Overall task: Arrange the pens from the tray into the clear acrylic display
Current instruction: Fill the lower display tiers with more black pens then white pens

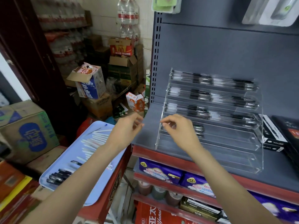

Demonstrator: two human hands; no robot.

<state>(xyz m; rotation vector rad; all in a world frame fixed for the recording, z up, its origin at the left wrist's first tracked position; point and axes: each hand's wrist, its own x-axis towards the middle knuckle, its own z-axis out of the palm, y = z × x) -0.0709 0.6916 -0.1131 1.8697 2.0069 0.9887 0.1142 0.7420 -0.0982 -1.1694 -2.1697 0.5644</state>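
Settling a pen into the acrylic display [210, 120] mid-frame, the right hand [179, 126] pinches something blurred; the left hand [127, 128] hangs loose, empty. Next, I'd guess: back to the tray [90, 188] lower left.

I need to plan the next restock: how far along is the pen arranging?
Done: the acrylic display's top three tiers hold black pens. In hand: the right hand is at the fourth tier, which has only a few; the left hand hovers empty. Left: white and black pens on the tray, and the lower tiers.
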